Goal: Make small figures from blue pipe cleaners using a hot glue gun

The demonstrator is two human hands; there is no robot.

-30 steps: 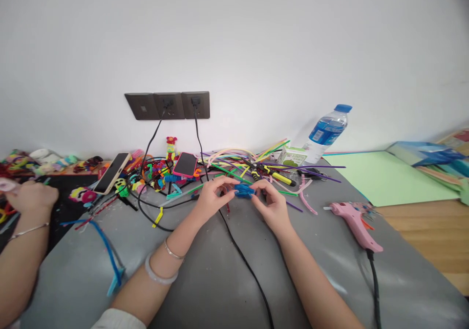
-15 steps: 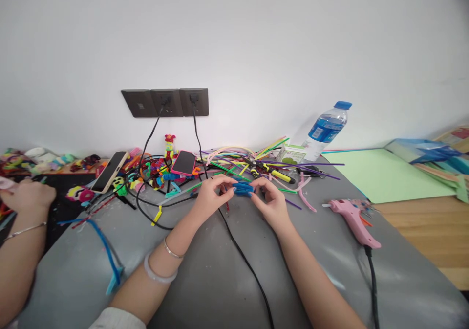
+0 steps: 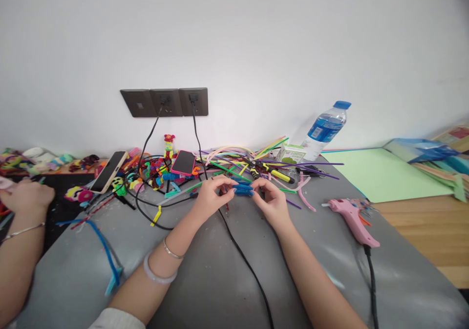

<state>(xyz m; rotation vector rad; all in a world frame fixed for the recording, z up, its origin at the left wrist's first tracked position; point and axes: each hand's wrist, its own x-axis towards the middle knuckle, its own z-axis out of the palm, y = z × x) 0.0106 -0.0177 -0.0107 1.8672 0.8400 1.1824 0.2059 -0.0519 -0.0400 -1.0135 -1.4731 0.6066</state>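
Between my two hands is a small bundle of blue pipe cleaners (image 3: 243, 188), lying crosswise above the grey table (image 3: 220, 280). My left hand (image 3: 216, 193) pinches its left end with thumb and fingers. The right end is gripped the same way by my right hand (image 3: 270, 199). Just behind the bundle lie loose pipe cleaners (image 3: 234, 158) in many colours and pliers (image 3: 280, 173) with yellow and black handles. A black cable (image 3: 244, 253) passes under my left hand and runs toward the front.
A pink glue gun (image 3: 353, 221) lies at right, near a tilted water bottle (image 3: 327, 126) and green paper (image 3: 395, 175). Two phones (image 3: 184, 162) and pipe-cleaner figures (image 3: 119, 186) are at left. A blue pipe cleaner (image 3: 104, 246) lies front left. Another person's hand (image 3: 29, 195) is far left.
Both hands keep their pinch on the blue bundle with hardly any movement. The view has shifted very slightly.
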